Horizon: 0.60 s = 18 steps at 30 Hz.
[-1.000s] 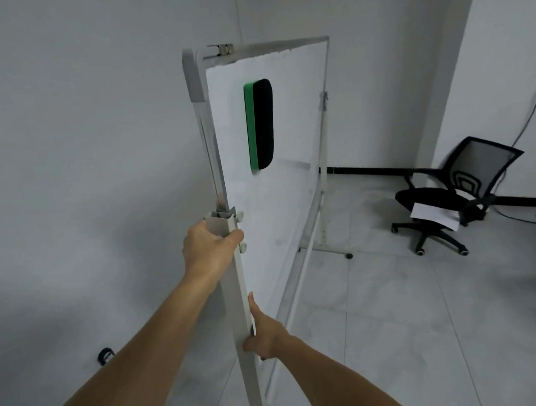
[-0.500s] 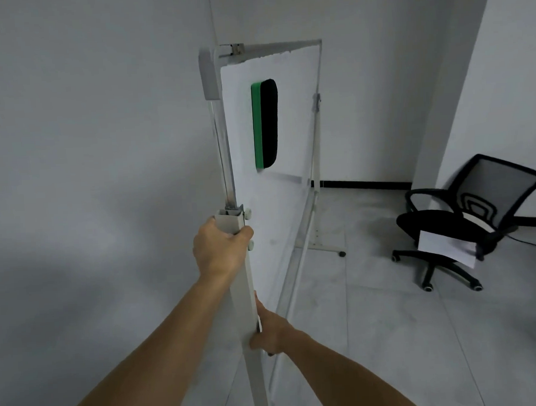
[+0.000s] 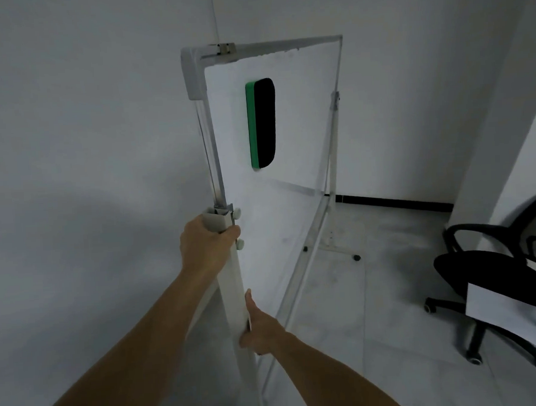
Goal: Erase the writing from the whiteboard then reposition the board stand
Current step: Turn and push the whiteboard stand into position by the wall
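Currently both hands grip the near upright post (image 3: 232,285) of the stand, one above the other. Left hand (image 3: 205,246) is wrapped shut around the post's top end, just under the clamp with two knobs (image 3: 237,213). Right hand (image 3: 261,327) is clamped on the same post lower down, thumb lying up along its right face.

Post's long axis runs near-vertical, slightly tilted in this view, from the bottom edge up to the board's grey corner cap (image 3: 193,76). Board (image 3: 277,218) is seen edge-on: it stretches away from the hands toward the far right, ending at the far post (image 3: 334,121) near the corner of the room. So the thing to be moved lies straight ahead and beyond both hands; left hand is higher and farther, right hand lower and nearer the body.

Board face looks blank, no writing legible; some faint smudging near the middle. Eraser (image 3: 261,122), green back and black felt, clings upright to the upper board. Judged: erasing done, repositioning under way.

Surroundings: left wall (image 3: 87,150) close alongside the board's back. Far foot with casters (image 3: 356,257) on tile floor (image 3: 375,321). Office chair (image 3: 482,284) with a sheet of paper (image 3: 508,311) at right, well apart but in the path of any swing rightward.

Risk, judged: eraser may drop if the stand jolts.
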Tool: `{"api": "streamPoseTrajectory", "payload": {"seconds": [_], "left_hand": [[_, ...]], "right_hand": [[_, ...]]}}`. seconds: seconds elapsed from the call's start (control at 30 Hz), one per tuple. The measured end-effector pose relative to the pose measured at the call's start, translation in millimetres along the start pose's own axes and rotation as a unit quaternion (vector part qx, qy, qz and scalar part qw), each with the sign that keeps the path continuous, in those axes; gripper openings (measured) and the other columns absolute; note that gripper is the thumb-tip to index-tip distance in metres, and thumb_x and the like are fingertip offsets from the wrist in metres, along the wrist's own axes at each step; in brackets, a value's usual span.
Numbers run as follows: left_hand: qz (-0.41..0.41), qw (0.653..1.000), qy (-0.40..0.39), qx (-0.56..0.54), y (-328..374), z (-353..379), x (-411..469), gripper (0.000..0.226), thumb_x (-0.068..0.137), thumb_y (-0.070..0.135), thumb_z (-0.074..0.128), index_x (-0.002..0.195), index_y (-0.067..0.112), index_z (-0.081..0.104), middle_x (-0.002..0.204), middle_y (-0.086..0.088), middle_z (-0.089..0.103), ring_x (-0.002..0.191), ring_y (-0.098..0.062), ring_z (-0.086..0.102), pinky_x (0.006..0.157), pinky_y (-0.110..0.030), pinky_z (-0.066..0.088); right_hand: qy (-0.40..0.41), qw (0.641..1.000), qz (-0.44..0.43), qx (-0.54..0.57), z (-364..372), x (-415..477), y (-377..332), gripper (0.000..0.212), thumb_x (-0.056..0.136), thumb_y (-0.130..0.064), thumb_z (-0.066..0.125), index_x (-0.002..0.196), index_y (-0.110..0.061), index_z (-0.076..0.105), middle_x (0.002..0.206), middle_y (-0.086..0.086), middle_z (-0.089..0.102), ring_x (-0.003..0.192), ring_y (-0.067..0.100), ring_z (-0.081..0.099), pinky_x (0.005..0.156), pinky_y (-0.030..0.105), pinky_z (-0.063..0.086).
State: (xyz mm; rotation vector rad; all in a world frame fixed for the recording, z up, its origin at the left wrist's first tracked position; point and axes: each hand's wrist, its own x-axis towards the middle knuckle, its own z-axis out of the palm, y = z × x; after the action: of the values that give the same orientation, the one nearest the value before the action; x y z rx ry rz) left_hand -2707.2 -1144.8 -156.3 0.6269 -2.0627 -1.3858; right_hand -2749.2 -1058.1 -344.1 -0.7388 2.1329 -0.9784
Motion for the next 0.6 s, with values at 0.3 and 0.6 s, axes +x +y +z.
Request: {"api": "streamPoseTrajectory", "payload": {"seconds": [0.3, 0.6], "left_hand": [[-0.009, 1.000, -0.013, -0.011, -6.6, 80.4, 155.5, 0.031, 0.064, 0.031, 0.074, 0.093, 0.021, 0.071, 0.090, 0.002, 0.074, 0.076, -0.027, 0.072, 0.074, -0.051, 0.059], [0.004, 0.998, -0.048, -0.038, -25.6, 155.7, 328.8, 0.054, 0.049, 0.043, 0.073, 0.100, 0.026, 0.071, 0.099, 0.006, 0.074, 0.079, -0.030, 0.073, 0.073, -0.051, 0.060]], "right_hand": [[-0.010, 1.000, 0.007, -0.009, -111.8, 136.2, 8.4, 0.113, 0.084, -0.011, 0.068, 0.145, -0.036, -0.024, 0.156, 0.004, 0.025, 0.113, 0.034, 0.056, 0.080, 0.034, 0.051], [0.015, 0.999, 0.040, 0.005, -214.5, 279.9, 4.1, 0.111, 0.085, -0.010, 0.066, 0.145, -0.041, -0.023, 0.146, 0.011, 0.040, 0.091, 0.025, 0.054, 0.058, 0.027, 0.052]]}}
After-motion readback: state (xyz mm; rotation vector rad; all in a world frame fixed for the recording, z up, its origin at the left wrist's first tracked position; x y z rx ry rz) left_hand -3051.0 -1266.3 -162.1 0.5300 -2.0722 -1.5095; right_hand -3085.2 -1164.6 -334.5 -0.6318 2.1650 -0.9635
